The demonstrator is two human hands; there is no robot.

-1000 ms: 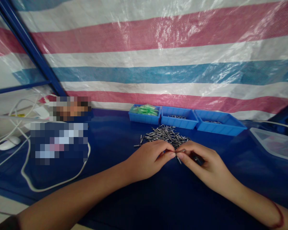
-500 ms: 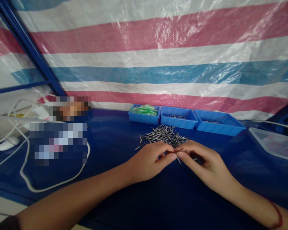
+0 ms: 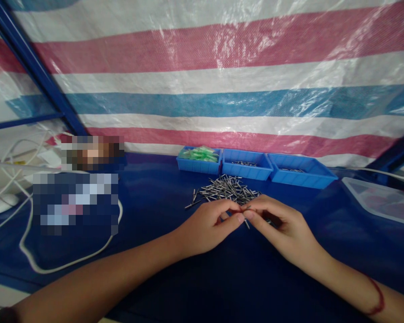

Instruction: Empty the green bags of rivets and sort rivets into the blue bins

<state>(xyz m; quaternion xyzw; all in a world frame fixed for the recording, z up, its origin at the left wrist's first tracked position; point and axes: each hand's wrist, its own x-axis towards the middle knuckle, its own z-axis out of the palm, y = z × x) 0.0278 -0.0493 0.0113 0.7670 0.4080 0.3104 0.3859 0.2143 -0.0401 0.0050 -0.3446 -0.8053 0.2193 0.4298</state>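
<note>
My left hand point(image 3: 205, 226) and my right hand point(image 3: 283, 220) meet fingertip to fingertip just in front of a pile of thin metal rods point(image 3: 225, 188). Each pinches with thumb and forefinger. A thin metal rod point(image 3: 247, 224) pokes out below the joined fingertips, and a short dark piece shows above the right thumb. Fingers hide most of what is gripped, so I cannot tell whether it is one rod or two. A few rods lie loose at the pile's left edge.
Behind the pile stand three blue bins: one with green packets point(image 3: 202, 154), a middle bin point(image 3: 247, 172) and a right bin point(image 3: 301, 178) with metal rods. A clear plastic tray point(image 3: 380, 202) lies right. White cable point(image 3: 28, 262) loops across the blue table at left.
The view has shifted slightly, so everything sits a little further left. Both hands keep their pinch at the same place before the pile, and the protruding rod shows a bit less.
</note>
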